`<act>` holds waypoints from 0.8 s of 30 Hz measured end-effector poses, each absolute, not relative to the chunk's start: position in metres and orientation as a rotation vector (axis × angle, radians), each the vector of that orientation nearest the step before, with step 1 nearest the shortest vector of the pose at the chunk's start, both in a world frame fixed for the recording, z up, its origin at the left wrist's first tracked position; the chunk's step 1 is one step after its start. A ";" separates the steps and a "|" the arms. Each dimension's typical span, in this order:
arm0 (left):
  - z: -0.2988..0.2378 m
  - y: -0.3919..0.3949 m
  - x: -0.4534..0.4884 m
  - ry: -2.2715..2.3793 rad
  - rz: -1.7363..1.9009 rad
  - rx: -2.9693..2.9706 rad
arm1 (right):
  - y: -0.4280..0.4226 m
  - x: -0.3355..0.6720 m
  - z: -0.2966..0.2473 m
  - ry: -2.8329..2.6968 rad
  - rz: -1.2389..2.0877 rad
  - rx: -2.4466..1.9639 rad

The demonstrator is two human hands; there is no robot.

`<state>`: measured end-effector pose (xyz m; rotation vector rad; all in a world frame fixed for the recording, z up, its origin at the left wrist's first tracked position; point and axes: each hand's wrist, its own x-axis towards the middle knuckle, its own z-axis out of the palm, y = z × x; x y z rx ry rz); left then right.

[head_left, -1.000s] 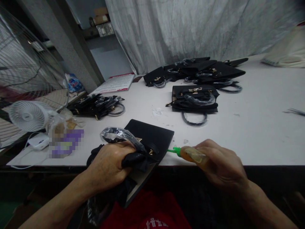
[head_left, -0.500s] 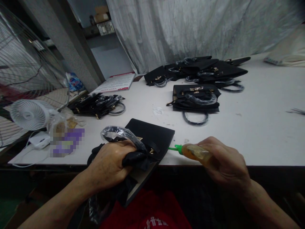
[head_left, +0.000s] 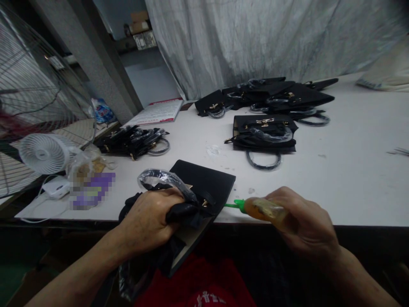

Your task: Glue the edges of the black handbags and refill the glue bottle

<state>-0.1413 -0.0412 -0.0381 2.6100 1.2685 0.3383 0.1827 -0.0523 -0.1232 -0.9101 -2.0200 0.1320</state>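
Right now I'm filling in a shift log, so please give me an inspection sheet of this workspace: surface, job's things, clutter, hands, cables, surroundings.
Surface: pale tabletop, small scraps on it.
Job's things: black handbag, held; squeeze bottle, green nozzle by the bag's edge, contact unclear; other handbags beyond.
Clutter: purple item, too pixelated to identify.
Hands: left hand grips handbag; right hand holds bottle.
Cables: white cable, tabletop's left end.
Surroundings: white fan, grey curtain.

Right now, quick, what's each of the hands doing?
Left hand: closed, holding a black handbag.
Right hand: closed around a green-tipped squeeze bottle of amber liquid.
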 end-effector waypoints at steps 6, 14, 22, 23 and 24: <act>-0.037 -0.041 -0.141 1.284 0.317 2.596 | -0.053 0.183 -0.125 -1.985 0.122 -0.930; -0.038 -0.040 -0.141 1.243 0.343 2.595 | -0.064 0.178 -0.124 -1.856 0.272 -0.937; -0.035 -0.040 -0.136 1.277 0.248 2.587 | -0.074 0.171 -0.123 -1.942 0.250 -0.879; -0.035 -0.040 -0.135 1.285 0.234 2.589 | -0.075 0.171 -0.125 -1.954 0.235 -0.884; -0.035 -0.040 -0.135 1.289 0.216 2.593 | -0.075 0.170 -0.126 -1.971 0.224 -0.884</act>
